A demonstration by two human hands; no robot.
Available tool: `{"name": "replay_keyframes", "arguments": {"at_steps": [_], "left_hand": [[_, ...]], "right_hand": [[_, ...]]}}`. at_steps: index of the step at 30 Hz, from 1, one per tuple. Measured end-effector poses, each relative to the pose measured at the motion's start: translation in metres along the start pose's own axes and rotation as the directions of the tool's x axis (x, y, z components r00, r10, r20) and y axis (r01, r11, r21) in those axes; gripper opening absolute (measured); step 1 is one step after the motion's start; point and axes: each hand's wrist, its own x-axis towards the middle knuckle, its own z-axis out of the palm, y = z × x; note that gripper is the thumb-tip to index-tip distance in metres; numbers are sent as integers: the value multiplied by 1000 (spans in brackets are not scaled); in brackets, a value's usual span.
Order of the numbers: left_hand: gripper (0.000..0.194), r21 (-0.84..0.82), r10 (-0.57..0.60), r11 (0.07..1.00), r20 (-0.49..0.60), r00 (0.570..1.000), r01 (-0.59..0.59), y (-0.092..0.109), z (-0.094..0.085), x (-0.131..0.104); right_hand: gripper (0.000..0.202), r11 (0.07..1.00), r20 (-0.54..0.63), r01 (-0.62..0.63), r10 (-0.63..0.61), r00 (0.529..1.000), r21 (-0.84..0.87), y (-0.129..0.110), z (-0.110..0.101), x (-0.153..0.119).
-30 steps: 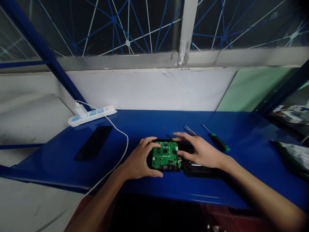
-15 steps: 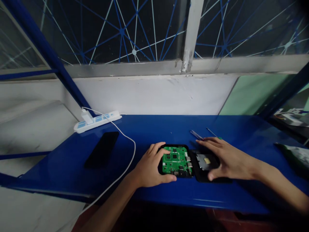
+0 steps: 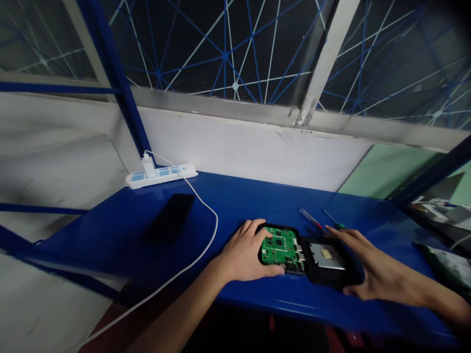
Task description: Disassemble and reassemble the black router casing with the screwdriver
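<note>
A small black device case lies opened on the blue table, with a green circuit board (image 3: 278, 245) inside its left half. My left hand (image 3: 246, 252) is closed round the left side of that half, fingers along the far edge and thumb along the near edge. Beside it, touching or nearly so, lies the black cover (image 3: 321, 279), which carries a metal plate (image 3: 328, 255) with a small yellowish pad. My right hand (image 3: 371, 264) spans the cover's right side, fingers at its far corner and thumb at its near corner.
Behind the cover lie a red-tipped screwdriver (image 3: 312, 219) and a green-handled screwdriver (image 3: 340, 226). On the left are a black phone (image 3: 171, 218), a power strip (image 3: 162, 176) and a white cable (image 3: 211, 234) crossing the table. A dark bag (image 3: 441, 260) sits far right.
My right hand has slid from above the cover to its right side, uncovering more of the metal plate. My left hand keeps its hold. The camera view has tilted and shifted.
</note>
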Motion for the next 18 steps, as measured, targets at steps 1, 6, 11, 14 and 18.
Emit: {"name": "replay_keyframes", "arguments": {"at_steps": [1,6,11,14,18], "left_hand": [[78,4,1,1000,1,1000,-1,0,0,0],[78,9,-3,1000,9,1000,3,2,-2,0],[80,-13,-10,1000,-17,1000,10,3,-3,1],[91,-60,-4,998,-62,998,0,1,-1,0],[105,-127,-21,992,-160,987,0,-4,0,2]], "right_hand": [[114,1000,-13,-12,12,1000,19,-1,-4,1],[96,981,-86,-19,36,996,195,-11,-18,22],[114,970,-292,182,-130,948,160,-36,-8,63],[117,958,-386,268,-211,898,99,-48,2,78],[122,943,-432,320,-254,865,86,-52,11,81]]}}
